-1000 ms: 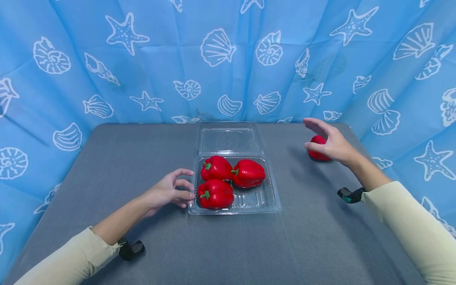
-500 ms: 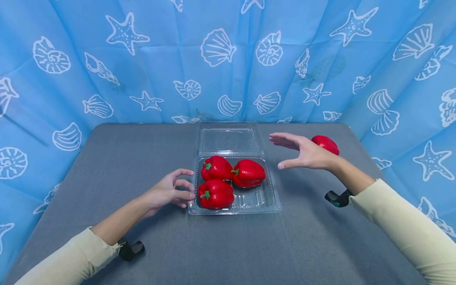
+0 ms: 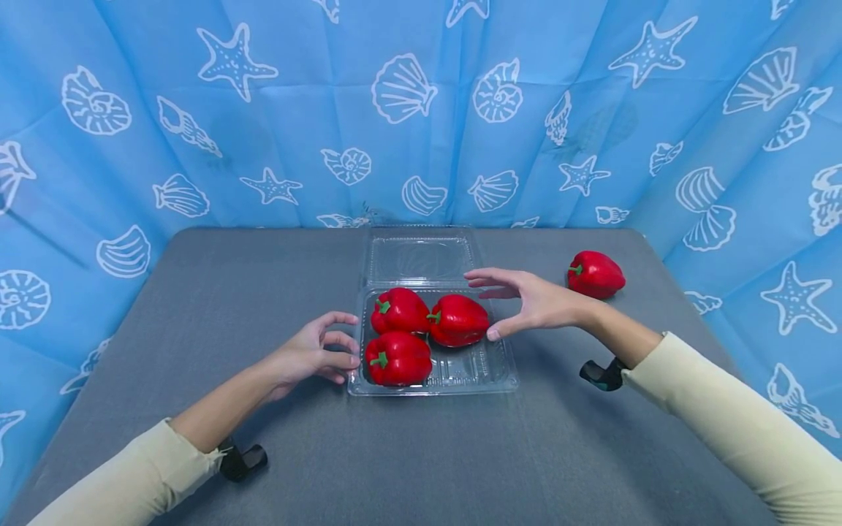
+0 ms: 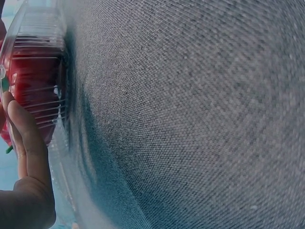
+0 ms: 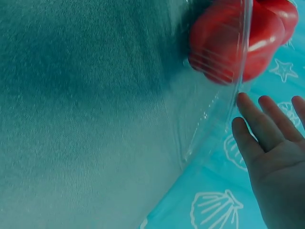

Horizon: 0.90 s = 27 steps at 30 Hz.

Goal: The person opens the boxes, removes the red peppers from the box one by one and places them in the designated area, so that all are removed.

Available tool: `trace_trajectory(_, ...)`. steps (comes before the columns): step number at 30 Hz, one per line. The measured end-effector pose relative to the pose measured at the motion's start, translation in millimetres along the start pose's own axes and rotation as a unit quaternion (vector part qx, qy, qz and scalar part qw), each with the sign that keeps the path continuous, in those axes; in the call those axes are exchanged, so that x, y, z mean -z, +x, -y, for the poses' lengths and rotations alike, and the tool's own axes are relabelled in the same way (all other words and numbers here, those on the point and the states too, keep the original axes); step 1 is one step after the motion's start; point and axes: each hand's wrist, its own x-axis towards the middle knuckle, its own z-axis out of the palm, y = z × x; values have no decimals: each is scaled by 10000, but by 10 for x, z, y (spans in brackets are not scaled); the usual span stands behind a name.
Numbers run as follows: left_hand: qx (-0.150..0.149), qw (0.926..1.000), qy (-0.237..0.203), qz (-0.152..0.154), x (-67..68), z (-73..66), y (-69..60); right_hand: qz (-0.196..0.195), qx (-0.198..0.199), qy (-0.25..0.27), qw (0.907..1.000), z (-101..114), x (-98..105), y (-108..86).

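A clear plastic box stands in the middle of the table with its lid lying back behind it. Three red peppers are inside: one at the back left, one at the front left, one on the right. My left hand rests its fingertips against the box's left edge, fingers loosely bent. Over the right rim, my right hand is spread beside the right pepper, holding nothing. The right wrist view shows that hand with straight fingers close to the box wall.
Another red pepper lies on the grey table at the back right, behind my right forearm. A blue curtain with white shells and starfish hangs along the table's back and sides.
My right hand has moved left and toward me, from the lone pepper to the box's right side, uncovering that pepper, which has shifted slightly. The left hand has stayed in place.
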Motion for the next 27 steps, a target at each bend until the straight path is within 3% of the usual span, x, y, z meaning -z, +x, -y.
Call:
trace_trajectory(11,53,10000,9,-15,-6,-17,-2,-72,-60,-294,9995,41,-81,149)
trace_trajectory(20,63,10000,8,-32,-14,-15,1,235,-27,-389,9990,58,-183,269)
trace_trajectory(27,60,10000,-40,-4,-13,-9,3,358,-255,-547,9975,85,-240,313)
